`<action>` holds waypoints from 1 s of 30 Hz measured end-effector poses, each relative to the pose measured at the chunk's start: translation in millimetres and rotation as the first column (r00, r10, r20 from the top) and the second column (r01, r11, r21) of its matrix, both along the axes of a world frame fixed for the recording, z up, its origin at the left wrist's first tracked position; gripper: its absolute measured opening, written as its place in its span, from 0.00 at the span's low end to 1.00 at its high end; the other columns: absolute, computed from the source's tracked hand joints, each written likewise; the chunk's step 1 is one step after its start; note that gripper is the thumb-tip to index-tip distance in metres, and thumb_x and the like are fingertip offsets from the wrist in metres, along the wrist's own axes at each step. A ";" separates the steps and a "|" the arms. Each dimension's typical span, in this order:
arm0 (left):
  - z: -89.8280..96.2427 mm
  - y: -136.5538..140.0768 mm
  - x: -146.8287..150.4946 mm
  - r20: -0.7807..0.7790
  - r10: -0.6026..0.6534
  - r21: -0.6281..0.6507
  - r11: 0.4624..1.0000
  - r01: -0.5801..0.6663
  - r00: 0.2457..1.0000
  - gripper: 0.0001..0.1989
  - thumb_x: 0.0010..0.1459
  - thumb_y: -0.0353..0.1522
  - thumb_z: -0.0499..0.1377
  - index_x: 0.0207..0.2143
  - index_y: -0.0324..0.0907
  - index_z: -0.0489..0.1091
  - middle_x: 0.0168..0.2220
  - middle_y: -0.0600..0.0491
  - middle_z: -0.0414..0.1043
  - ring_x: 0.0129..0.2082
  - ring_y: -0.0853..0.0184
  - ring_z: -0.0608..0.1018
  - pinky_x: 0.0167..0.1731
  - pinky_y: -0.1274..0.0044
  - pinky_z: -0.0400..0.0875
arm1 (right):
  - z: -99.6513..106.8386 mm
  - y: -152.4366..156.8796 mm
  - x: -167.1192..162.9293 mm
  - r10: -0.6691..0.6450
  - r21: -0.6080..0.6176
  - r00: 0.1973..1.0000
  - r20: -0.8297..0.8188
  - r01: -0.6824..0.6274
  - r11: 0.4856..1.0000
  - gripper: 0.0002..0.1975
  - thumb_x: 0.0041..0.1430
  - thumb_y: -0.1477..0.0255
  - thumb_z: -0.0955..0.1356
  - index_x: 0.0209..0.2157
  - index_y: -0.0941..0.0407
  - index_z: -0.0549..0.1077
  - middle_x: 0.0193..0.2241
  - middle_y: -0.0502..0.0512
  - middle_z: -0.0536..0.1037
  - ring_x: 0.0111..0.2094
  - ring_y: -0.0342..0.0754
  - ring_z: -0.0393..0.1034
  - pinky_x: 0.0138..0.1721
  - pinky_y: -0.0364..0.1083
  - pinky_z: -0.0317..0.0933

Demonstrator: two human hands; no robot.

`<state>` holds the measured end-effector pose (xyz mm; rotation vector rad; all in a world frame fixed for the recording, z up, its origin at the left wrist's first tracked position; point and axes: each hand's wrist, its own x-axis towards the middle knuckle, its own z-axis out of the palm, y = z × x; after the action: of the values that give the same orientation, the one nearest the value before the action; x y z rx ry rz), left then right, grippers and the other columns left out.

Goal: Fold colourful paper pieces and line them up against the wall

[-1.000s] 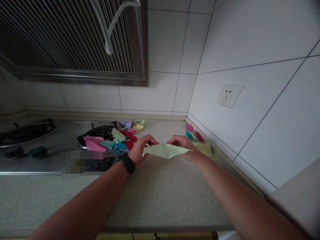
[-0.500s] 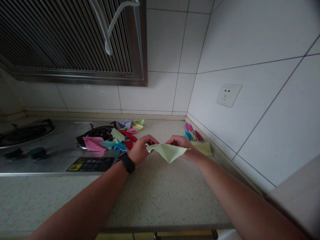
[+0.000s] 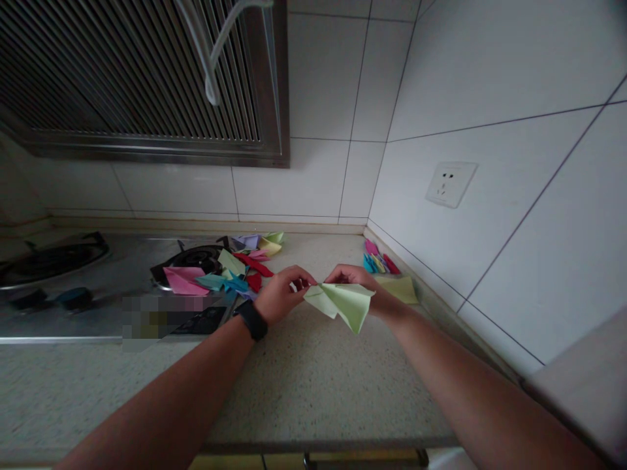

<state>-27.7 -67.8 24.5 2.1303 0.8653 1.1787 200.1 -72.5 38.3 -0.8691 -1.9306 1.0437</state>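
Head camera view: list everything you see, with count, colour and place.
Counter: 1, speckled grey, lower half
Tiled walls: 2, white, back and right
Socket: 1, white, right wall
Range hood: 1, grey, upper left
Looped part: 1, white, over range hood
Stove: 1, silver, left
Burners: 2, black, on stove
Knobs: 2, dark, stove front
Label: 1, dark, blurred, stove front
Cabinet handle: 1, dark, bottom centre
Left papers: many, mixed colours, around right burner
Right papers: several, mixed colours, along right wall
Flat paper: 1 visible, yellow, near right papers
Held paper: 1, pale green, centre
Wristband: 1, black, below left papers
Left hand: 1, bare, gripping held paper
Right hand: 1, bare, gripping held paper
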 end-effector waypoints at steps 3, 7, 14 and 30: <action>-0.1 -0.3 0.1 0.001 -0.004 0.004 1.000 0.004 1.000 0.04 0.55 0.29 0.62 0.35 0.39 0.73 0.32 0.52 0.70 0.29 0.71 0.72 0.25 0.83 0.63 | -0.1 0.6 0.2 -0.001 0.009 1.000 0.010 0.001 1.000 0.13 0.52 0.65 0.73 0.36 0.58 0.75 0.31 0.55 0.78 0.29 0.45 0.72 0.28 0.42 0.64; -1.2 -0.2 -0.3 -0.002 -0.005 0.001 1.000 0.005 1.000 0.05 0.55 0.29 0.62 0.35 0.39 0.73 0.32 0.52 0.70 0.30 0.71 0.71 0.25 0.82 0.63 | 1.7 -0.4 -0.1 -0.007 0.014 1.000 0.019 0.007 1.000 0.12 0.52 0.65 0.73 0.36 0.58 0.74 0.30 0.55 0.78 0.29 0.45 0.72 0.28 0.42 0.63; -1.4 0.9 -1.0 -0.028 -0.002 -0.001 1.000 0.002 1.000 0.06 0.52 0.28 0.62 0.36 0.39 0.73 0.32 0.52 0.70 0.29 0.72 0.71 0.26 0.82 0.63 | 4.3 -4.2 -3.6 -0.037 0.001 0.999 0.020 0.037 0.999 0.11 0.51 0.66 0.73 0.34 0.58 0.75 0.28 0.53 0.77 0.27 0.44 0.70 0.27 0.41 0.61; 3.2 -4.5 1.5 -0.054 0.024 -0.014 1.000 -0.025 0.998 0.10 0.57 0.38 0.60 0.35 0.39 0.72 0.30 0.53 0.70 0.27 0.72 0.70 0.25 0.81 0.64 | 13.2 -5.1 -7.7 -0.110 0.061 0.986 0.121 0.104 0.993 0.08 0.50 0.67 0.72 0.28 0.58 0.75 0.25 0.53 0.76 0.26 0.45 0.68 0.28 0.43 0.59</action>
<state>-26.2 -72.2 27.8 2.1542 0.9235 1.1276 192.4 -77.5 51.5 -1.0159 -1.9820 0.8876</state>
